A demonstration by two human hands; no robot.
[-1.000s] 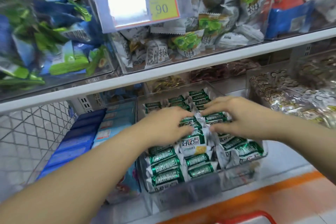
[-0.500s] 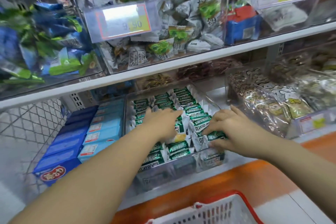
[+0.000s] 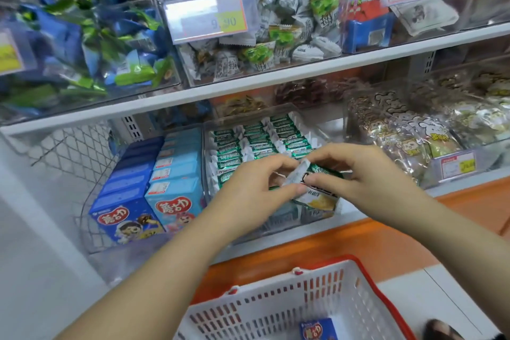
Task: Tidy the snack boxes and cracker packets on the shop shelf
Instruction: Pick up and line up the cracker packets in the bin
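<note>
A clear bin [image 3: 320,130] on the lower shelf holds rows of green-and-white cracker packets [image 3: 256,141]. Above its front end, my left hand [image 3: 254,190] and my right hand [image 3: 367,176] both pinch one green-and-white cracker packet [image 3: 317,188], lifted and tilted. To the left stand two rows of snack boxes: dark blue snack boxes [image 3: 124,201] and light blue snack boxes [image 3: 176,174], inside a wire rack [image 3: 69,152].
The upper shelf [image 3: 276,77] carries clear bins of wrapped sweets with price tags. Bagged snacks [image 3: 408,135] fill the bin to the right. Below me sits a white shopping basket [image 3: 276,306] with a red rim, and a small blue box [image 3: 317,330] lies in it.
Both hands rose off the rows of packets and came together on one packet, lifting it. The view pulled back, so the basket below shows more.
</note>
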